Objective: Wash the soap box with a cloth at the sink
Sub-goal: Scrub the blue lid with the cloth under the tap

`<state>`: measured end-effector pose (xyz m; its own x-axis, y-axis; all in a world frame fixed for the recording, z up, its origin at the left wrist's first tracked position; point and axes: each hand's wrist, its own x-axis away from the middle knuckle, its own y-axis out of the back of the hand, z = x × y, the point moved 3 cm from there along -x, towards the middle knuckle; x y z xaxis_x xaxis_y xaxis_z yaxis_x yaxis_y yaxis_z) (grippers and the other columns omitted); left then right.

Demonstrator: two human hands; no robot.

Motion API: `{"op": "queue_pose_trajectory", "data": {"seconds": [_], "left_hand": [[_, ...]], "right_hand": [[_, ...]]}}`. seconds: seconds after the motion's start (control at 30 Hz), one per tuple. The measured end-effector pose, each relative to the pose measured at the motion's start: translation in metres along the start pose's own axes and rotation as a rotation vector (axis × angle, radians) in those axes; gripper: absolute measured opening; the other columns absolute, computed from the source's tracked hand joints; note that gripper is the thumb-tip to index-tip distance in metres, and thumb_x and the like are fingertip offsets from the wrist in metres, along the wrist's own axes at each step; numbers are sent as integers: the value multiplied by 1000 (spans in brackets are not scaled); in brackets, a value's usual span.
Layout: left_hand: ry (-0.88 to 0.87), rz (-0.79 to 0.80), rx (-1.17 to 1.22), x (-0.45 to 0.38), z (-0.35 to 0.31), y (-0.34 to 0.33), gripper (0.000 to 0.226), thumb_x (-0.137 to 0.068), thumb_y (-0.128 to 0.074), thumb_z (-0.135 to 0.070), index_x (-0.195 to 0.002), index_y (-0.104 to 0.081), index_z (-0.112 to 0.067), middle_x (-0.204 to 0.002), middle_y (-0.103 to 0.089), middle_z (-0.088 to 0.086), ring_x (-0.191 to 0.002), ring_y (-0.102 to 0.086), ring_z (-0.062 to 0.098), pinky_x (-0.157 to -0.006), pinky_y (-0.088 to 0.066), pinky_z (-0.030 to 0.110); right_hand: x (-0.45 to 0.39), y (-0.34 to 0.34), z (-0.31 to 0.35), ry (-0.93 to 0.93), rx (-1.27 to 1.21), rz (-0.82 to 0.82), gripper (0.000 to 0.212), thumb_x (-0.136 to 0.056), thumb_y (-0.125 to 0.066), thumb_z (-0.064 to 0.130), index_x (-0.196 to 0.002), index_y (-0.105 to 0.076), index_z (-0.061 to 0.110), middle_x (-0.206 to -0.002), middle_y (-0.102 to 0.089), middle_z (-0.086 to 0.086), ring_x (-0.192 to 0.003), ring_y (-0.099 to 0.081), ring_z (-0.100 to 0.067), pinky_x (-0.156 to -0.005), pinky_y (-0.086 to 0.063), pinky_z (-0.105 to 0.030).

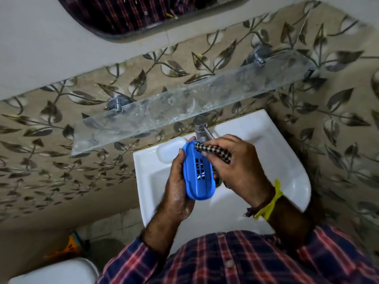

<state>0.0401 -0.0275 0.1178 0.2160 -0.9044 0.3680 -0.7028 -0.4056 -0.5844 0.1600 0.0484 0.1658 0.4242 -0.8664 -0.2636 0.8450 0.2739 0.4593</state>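
Note:
A blue plastic soap box [198, 173] with a slotted bottom is tilted on its side over the white sink [287, 160]. My left hand [177, 191], wet and soapy, grips it from the left and underneath. My right hand [235, 160] holds a black-and-white checked cloth [213, 149] bunched in its fingers and presses it against the box's upper rim. The steel tap [202, 128] stands just behind the two hands.
A glass shelf [184, 107] on metal brackets juts out above the tap. Leaf-patterned tiles cover the walls on both sides. A moulded soap recess [168, 150] sits on the sink's left ledge. A white toilet lid [55, 271] lies at lower left.

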Motion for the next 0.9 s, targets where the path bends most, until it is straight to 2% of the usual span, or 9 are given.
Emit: {"op": "queue_pose_trajectory", "data": {"seconds": [0.07, 0.13, 0.27, 0.4, 0.53, 0.6, 0.73, 0.8, 0.9], "left_hand": [[-1, -3, 4, 0, 2, -6, 48, -100, -42, -51, -138, -62, -28, -125, -72, 5, -102, -72, 20, -82, -61, 39], [3, -22, -13, 0, 4, -8, 52, -98, -43, -54, -138, -63, -26, -130, -70, 6, -112, -69, 21, -93, -57, 41], [-11, -22, -55, -1, 0, -4, 54, -104, -31, -57, -119, -75, -30, -120, -75, 2, -108, -72, 19, -83, -61, 34], [-27, -10, 6, 1, -2, 2, 53, -100, -39, -60, -129, -69, -27, -120, -74, 9, -103, -73, 24, -80, -62, 37], [-9, 13, -34, 3, 4, -1, 54, -99, -41, -60, -131, -68, -27, -124, -73, 8, -106, -72, 23, -82, -60, 38], [-2, -5, -3, 2, -1, 1, 55, -97, -43, -61, -131, -67, -25, -122, -73, 9, -106, -72, 24, -84, -61, 38], [-1, 11, 16, 0, -6, 7, 53, -97, -45, -62, -124, -72, -26, -111, -76, 8, -100, -74, 24, -84, -61, 36], [12, -12, -8, 0, -2, 6, 56, -94, -46, -65, -120, -75, -25, -112, -76, 7, -100, -74, 23, -86, -61, 36], [48, -8, -7, -3, -6, 4, 67, -94, -46, -68, -118, -74, -13, -108, -75, 11, -98, -74, 24, -85, -61, 35]], "right_hand": [[1, -1, 14, 139, 187, -8, 25, -82, -71, 21, -107, -74, 23, -97, -67, 5, -88, -66, -17, -75, -56, -36], [5, -6, 22, 196, 272, 7, 31, -80, -72, 15, -110, -74, 20, -99, -67, 2, -90, -67, -21, -75, -56, -36], [8, -9, 29, 242, 307, 49, 36, -80, -70, 8, -115, -72, 15, -104, -65, -3, -87, -66, -26, -74, -56, -38], [21, -11, 39, 333, 397, 163, 37, -80, -60, 9, -114, -70, 16, -103, -63, -7, -77, -65, -30, -65, -56, -43], [4, -6, 37, 262, 365, 72, 36, -78, -65, 5, -112, -73, 15, -103, -64, -7, -79, -65, -29, -67, -56, -41], [7, -10, 37, 298, 353, 111, 37, -79, -64, 5, -114, -72, 16, -103, -63, -7, -79, -64, -28, -67, -55, -40], [32, -11, 40, 404, 409, 224, 36, -81, -55, 9, -113, -71, 19, -102, -64, -6, -76, -65, -28, -61, -55, -38], [23, -10, 38, 345, 382, 188, 37, -81, -55, 11, -111, -73, 20, -102, -64, -5, -76, -66, -28, -63, -56, -40], [20, -13, 41, 307, 362, 168, 37, -82, -54, 13, -112, -72, 20, -102, -64, -5, -76, -65, -29, -63, -55, -40]]}}
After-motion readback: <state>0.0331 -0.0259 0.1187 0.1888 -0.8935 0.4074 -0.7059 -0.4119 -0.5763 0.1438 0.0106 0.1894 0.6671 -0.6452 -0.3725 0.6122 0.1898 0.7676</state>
